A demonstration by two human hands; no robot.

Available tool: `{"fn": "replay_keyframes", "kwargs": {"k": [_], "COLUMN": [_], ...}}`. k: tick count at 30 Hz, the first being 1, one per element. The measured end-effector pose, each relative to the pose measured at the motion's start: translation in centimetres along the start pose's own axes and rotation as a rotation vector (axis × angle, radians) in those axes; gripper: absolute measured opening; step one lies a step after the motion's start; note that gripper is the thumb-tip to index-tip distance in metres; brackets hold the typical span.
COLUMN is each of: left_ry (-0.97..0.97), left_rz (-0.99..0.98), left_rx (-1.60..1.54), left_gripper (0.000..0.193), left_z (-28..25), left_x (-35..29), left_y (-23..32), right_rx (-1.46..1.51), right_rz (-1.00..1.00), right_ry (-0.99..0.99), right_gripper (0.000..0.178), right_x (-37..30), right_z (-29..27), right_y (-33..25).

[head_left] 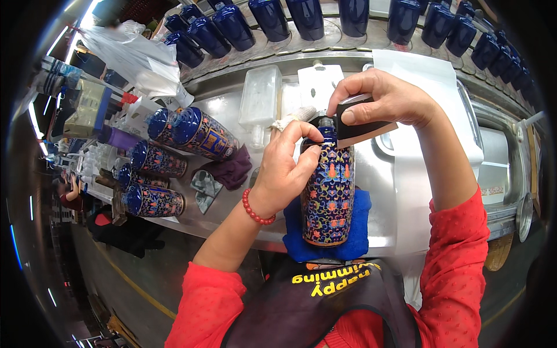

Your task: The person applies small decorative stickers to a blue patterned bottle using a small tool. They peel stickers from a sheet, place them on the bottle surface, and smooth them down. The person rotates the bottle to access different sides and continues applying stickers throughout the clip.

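A dark blue bottle with a colourful floral pattern (329, 197) lies on a folded blue towel (361, 223), its neck pointing away from me and its base towards my apron. My left hand (285, 168) holds it at the shoulder, thumb and index finger bent together just beside the neck. In my right hand (387, 100) is a flat black scraper with a pale brown edge (362, 123), pinched between thumb and fingers. That edge is at the bottle's right shoulder; whether it touches the surface I cannot tell. My left hand's lower fingers are partly hidden.
Finished-looking patterned bottles (155, 200) stand at the left near a purple cloth (229, 168). A clear plastic box (261, 95) and a white sheet (426, 75) lie on the metal table (371, 174). Beyond it, plain blue bottles (305, 20) line a conveyor.
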State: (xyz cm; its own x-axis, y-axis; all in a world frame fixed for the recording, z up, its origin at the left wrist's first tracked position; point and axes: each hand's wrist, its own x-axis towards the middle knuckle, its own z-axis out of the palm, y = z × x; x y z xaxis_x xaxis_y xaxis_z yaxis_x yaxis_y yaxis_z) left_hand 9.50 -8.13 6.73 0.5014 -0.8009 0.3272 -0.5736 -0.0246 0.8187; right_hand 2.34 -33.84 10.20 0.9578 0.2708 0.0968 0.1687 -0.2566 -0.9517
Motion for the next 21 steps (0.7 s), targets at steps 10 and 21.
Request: {"fn": "replay_keyframes", "kwargs": {"k": [10,21], "left_ry": [0.091,0.069], "left_rz": [0.250,0.175], "left_rx": [0.207,0.144], "left_gripper": [0.016,0.015], "left_z": [0.37,0.53], "left_x": [-0.27,-0.43], "left_y": [-0.64,-0.78], "right_rx": [0.064,0.006], "right_rz": [0.010,-0.036], "right_ry": [0.156,0.039], "right_gripper": [0.030,0.029], "right_x": [-0.60,0.11], "right_z": [0.93,0.76], "right_y": [0.44,0.67]}}
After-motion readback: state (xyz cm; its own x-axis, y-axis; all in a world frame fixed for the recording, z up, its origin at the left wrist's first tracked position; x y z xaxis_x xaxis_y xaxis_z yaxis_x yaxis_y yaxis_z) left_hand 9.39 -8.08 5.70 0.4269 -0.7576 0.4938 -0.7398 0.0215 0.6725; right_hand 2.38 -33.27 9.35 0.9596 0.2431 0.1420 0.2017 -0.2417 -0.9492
